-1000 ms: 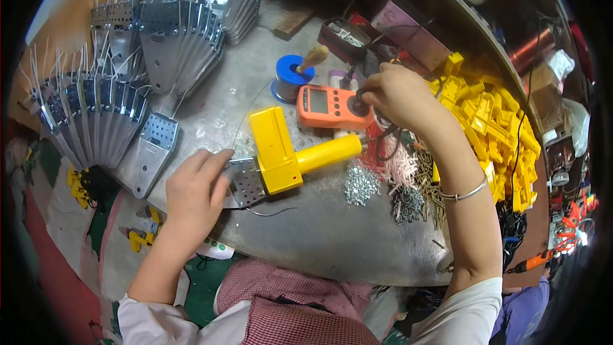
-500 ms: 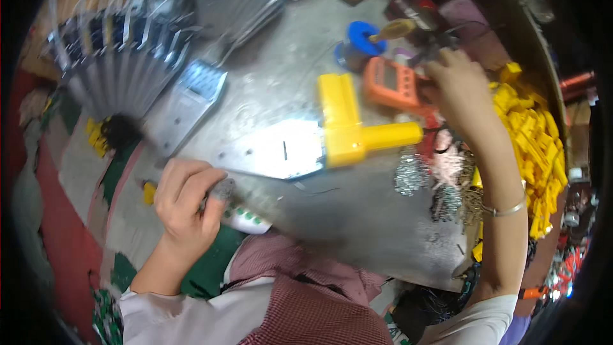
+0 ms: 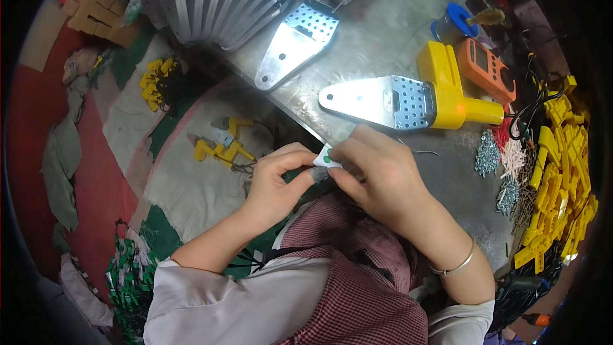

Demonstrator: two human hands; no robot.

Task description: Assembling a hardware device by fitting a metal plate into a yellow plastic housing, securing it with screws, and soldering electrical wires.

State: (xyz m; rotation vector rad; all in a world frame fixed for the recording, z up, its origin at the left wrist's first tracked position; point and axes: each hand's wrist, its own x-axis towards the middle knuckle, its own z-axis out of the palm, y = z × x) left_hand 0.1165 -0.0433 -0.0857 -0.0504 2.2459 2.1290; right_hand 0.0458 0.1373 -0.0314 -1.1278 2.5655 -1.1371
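Left hand [image 3: 276, 182]: fingers curled, thumb and forefinger pinched on a small white piece with green dots [image 3: 326, 157].
Right hand [image 3: 377, 176]: fingertips pinched on the same piece from the other side; a thin bangle sat on that wrist.
Hands together: both met over the lap, just off the near edge of the surface [image 3: 383, 32].
Small white piece: held between both hands, clear of the surface; its kind could not be told.
Yellow tool [image 3: 447, 92]: lay on the surface beyond the right hand, a perforated metal plate [image 3: 377, 99] fixed to its front.
Second metal plate [image 3: 297, 41]: lay further off, near a fan of similar plates.
Orange meter [image 3: 485, 67]: lay beside the yellow tool.
Yellow plastic parts [image 3: 559, 172]: heaped at the right edge.
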